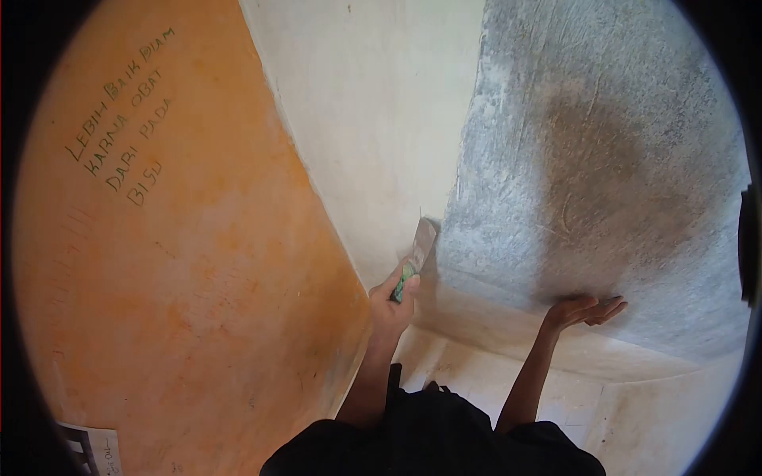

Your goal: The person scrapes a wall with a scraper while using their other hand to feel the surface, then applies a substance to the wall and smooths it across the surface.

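My left hand [392, 308] is closed around the green handle of a putty knife [424, 236]. Its broad, whitish-smeared blade points up and meets the pale wall strip [373, 103] near the edge of the rough grey wall patch [516, 190]. To the right, my right hand [573, 312] is held out low in front of the grey patch, fingers stretched to the right. A small dark grey patch shows by its fingertips; I cannot make out whether it is a thing or shadow.
An orange wall [206, 262] with green handwriting [127, 119] rises on the left. A printed sheet [103, 452] hangs at its lower left. Below the grey patch runs a cream wall section [492, 361]. A dark object [748, 246] stands at the right edge.
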The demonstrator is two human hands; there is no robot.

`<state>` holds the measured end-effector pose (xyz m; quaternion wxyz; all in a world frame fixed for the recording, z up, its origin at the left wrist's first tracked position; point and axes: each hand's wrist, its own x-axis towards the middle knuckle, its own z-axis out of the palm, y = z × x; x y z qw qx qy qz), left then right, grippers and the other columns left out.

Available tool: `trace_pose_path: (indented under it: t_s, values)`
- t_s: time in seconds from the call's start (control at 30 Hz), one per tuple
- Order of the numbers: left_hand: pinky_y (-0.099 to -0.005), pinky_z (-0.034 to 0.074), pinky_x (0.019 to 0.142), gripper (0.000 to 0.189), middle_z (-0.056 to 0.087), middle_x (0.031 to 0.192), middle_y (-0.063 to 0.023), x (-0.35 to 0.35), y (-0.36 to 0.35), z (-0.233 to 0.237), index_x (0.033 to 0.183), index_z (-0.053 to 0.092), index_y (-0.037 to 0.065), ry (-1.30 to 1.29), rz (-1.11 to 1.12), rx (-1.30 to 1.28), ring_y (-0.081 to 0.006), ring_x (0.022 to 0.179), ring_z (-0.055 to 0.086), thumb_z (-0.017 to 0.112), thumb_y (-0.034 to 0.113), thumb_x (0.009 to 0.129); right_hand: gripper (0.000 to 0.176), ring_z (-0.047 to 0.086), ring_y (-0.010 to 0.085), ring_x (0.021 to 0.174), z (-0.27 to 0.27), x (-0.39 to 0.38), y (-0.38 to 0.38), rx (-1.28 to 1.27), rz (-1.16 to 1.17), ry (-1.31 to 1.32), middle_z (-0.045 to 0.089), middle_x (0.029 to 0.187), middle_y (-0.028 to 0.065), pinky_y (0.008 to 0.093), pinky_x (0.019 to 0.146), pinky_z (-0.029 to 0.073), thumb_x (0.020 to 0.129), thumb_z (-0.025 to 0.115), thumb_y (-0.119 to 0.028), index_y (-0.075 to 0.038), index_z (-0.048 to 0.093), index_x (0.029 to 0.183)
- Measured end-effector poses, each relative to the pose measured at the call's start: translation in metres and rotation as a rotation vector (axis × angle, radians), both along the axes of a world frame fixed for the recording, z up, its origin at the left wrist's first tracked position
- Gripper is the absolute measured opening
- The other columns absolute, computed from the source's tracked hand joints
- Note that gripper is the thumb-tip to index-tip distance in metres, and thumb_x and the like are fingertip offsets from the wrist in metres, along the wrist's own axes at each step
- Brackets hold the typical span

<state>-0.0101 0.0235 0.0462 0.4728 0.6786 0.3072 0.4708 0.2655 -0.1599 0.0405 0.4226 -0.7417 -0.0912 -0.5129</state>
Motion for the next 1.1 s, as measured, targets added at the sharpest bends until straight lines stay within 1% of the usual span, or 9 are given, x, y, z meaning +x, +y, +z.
trace_pose_path:
  t_s: [0.2,0.33,0.4,0.53,0.6,0.7,0.8,0.9,1.1]
  values:
    - [-0.0273,0.048,0.083,0.04,0.069,0.109,-0.0128,0.003,0.011,0.051,0.128,0.059,-0.008,-0.032,-0.072,0.024,-0.0132,0.092,0.06,0.059,0.016,0.096,0.067,0.011,0.0374,0.147,0.0,-0.002,0.0,0.012,-0.016,0.029,0.013,0.159,0.0229,0.0544,0.113,0.011,0.106,0.017,-0.048,0.0,0.018,0.152]
    - [-0.0272,0.049,0.084,0.04,0.069,0.11,-0.0148,0.001,0.013,-0.02,0.128,0.058,-0.009,-0.155,-0.037,0.101,-0.0143,0.094,0.062,0.06,0.014,0.096,0.066,0.012,0.0371,0.146,-0.005,0.008,-0.001,-0.035,-0.046,-0.043,0.012,0.159,0.0234,0.0542,0.113,0.012,0.106,0.018,-0.047,0.001,0.02,0.152]
    - [-0.0264,0.051,0.066,0.041,0.072,0.091,-0.0192,0.0,0.009,-0.05,0.127,0.061,-0.005,-0.085,0.019,0.248,-0.012,0.074,0.064,0.066,0.016,0.092,0.066,0.014,0.0369,0.145,-0.009,0.006,-0.005,-0.06,-0.053,-0.032,0.013,0.159,0.0236,0.0538,0.112,0.013,0.106,0.018,-0.047,0.002,0.02,0.151]
    - [-0.0267,0.052,0.067,0.041,0.072,0.095,-0.0221,0.009,0.003,-0.028,0.127,0.06,-0.005,-0.097,0.032,0.182,-0.0141,0.077,0.067,0.067,0.011,0.09,0.065,0.014,0.0367,0.145,-0.008,0.007,-0.004,-0.082,-0.068,-0.056,0.014,0.158,0.024,0.0539,0.112,0.013,0.106,0.018,-0.045,0.001,0.019,0.152]
    - [-0.0273,0.051,0.08,0.04,0.07,0.105,-0.0177,0.009,0.006,-0.017,0.129,0.058,-0.008,-0.142,0.035,0.252,-0.014,0.091,0.065,0.063,0.007,0.092,0.065,0.014,0.037,0.144,-0.009,0.008,-0.002,-0.08,-0.09,-0.051,0.014,0.158,0.0245,0.0537,0.112,0.013,0.106,0.018,-0.045,0.001,0.016,0.152]
    - [-0.0246,0.05,0.07,0.041,0.071,0.092,-0.0124,0.003,0.005,-0.01,0.13,0.058,-0.006,-0.018,0.048,0.187,-0.0089,0.076,0.06,0.065,0.009,0.092,0.065,0.014,0.0376,0.144,-0.008,0.007,-0.004,-0.094,-0.084,-0.048,0.014,0.157,0.025,0.0537,0.112,0.012,0.106,0.017,-0.045,0.002,0.014,0.152]
    - [-0.0231,0.047,0.064,0.042,0.069,0.083,-0.0077,0.006,0.011,-0.017,0.131,0.058,-0.004,-0.09,0.061,0.28,-0.0063,0.068,0.054,0.065,0.011,0.092,0.066,0.014,0.0379,0.144,-0.009,0.008,-0.004,-0.089,-0.076,-0.043,0.013,0.157,0.0248,0.0535,0.112,0.012,0.106,0.017,-0.046,0.002,0.014,0.152]
    - [-0.0231,0.048,0.065,0.042,0.069,0.085,-0.0086,0.002,0.01,0.009,0.131,0.059,-0.004,-0.028,0.043,0.217,-0.0065,0.07,0.055,0.065,0.012,0.092,0.067,0.014,0.0381,0.144,-0.009,0.008,-0.004,-0.098,-0.073,-0.044,0.013,0.158,0.0245,0.0538,0.112,0.012,0.106,0.016,-0.047,0.002,0.013,0.152]
    - [-0.0235,0.049,0.068,0.042,0.072,0.092,-0.0131,0.004,0.013,-0.013,0.131,0.059,-0.002,-0.093,0.063,0.251,-0.0062,0.076,0.058,0.065,0.014,0.092,0.07,0.013,0.0381,0.144,-0.012,0.009,-0.007,-0.08,-0.059,-0.009,0.013,0.158,0.0237,0.0539,0.112,0.012,0.105,0.015,-0.05,0.002,0.015,0.152]
